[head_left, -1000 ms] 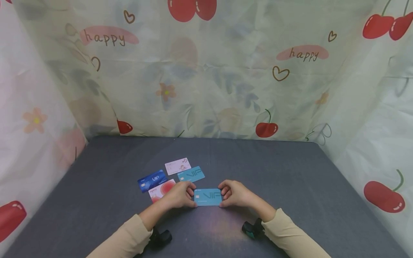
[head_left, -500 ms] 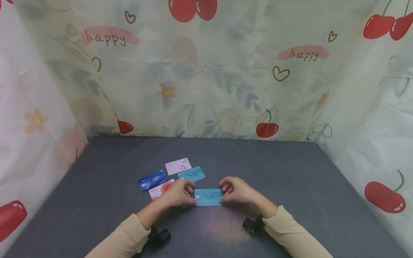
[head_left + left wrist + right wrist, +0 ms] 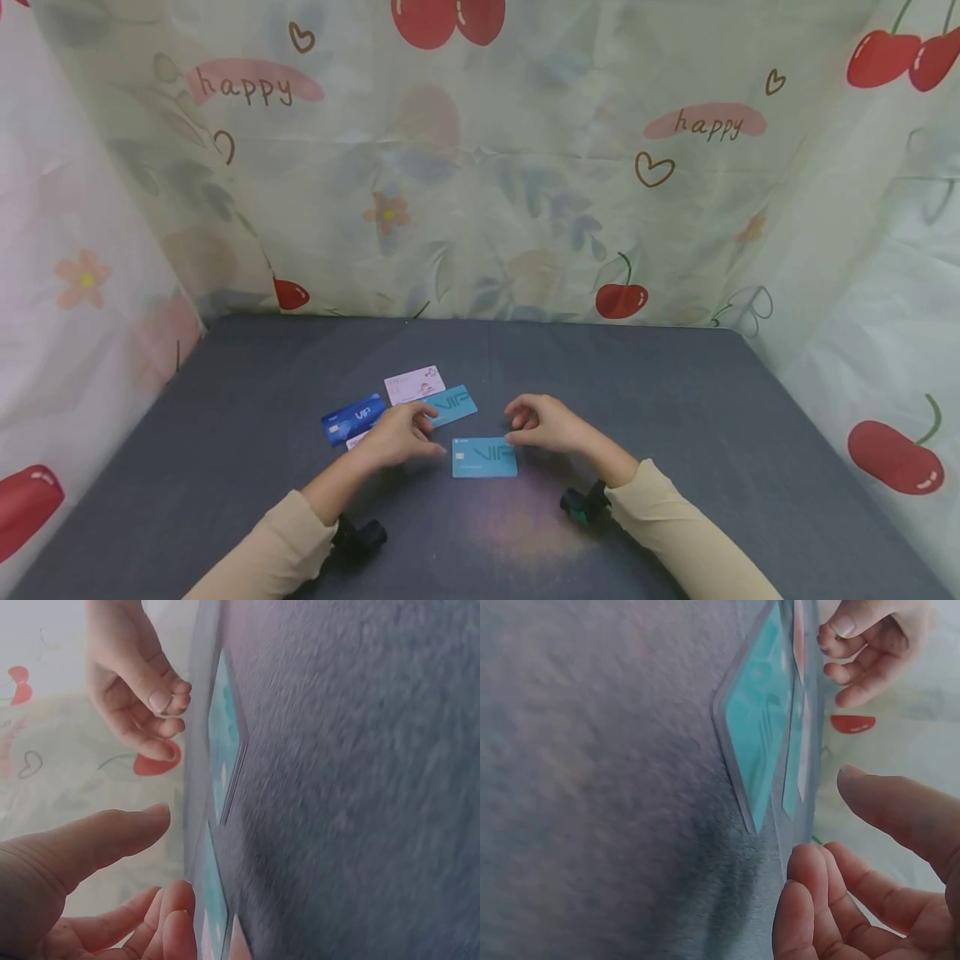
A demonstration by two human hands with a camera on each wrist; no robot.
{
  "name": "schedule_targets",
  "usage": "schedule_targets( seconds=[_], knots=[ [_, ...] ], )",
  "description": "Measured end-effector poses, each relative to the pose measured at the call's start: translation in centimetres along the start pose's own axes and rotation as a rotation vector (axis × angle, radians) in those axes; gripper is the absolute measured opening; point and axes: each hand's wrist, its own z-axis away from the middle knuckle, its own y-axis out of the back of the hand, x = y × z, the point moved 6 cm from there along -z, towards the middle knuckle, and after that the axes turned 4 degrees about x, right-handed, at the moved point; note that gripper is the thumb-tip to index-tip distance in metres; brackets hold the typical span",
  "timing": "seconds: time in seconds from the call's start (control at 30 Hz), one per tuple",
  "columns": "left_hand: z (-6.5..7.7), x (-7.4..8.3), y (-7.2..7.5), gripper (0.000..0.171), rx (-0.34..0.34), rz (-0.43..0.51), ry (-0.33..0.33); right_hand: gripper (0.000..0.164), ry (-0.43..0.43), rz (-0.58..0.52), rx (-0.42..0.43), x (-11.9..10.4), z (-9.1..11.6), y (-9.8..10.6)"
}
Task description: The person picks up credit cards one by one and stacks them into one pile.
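In the head view, a teal VIP card (image 3: pixel 484 458) lies flat on the dark table, on top of a small stack whose layered edges show in the left wrist view. My left hand (image 3: pixel 397 433) hovers off its left side, thumb and fingers apart, holding nothing. Just over the stack's upper right corner is my right hand (image 3: pixel 551 423), with a gap between thumb and bent fingers and nothing in it. Behind the left hand lie another teal VIP card (image 3: pixel 454 404), a pale pink card (image 3: pixel 412 384) and a blue VIP card (image 3: pixel 351 420). A red-and-pink card (image 3: pixel 355 441) is mostly hidden beneath that hand.
The dark grey cloth-covered table (image 3: pixel 600 367) reaches back to a cherry-printed curtain (image 3: pixel 480 183), which also hangs at both sides. A black wrist camera (image 3: pixel 360 537) sits under the left wrist and another black camera (image 3: pixel 583 502) under the right.
Both hands have let go of the stack's short sides and risen away from it, the left one moving left and back, the right one back. The stack stays in place.
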Motion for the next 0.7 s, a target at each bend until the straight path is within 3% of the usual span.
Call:
schedule_targets(
  seconds=[0.37,0.7],
  knots=[
    [-0.6,-1.0,1.9,0.053,0.074,-0.044,0.082,0.039,0.010,-0.003,-0.020,-1.2,-2.2,1.0],
    [-1.4,-2.1,2.6,0.052,0.104,-0.056,0.148,0.039,0.012,0.017,-0.027,-1.0,-4.5,1.2]
  ],
)
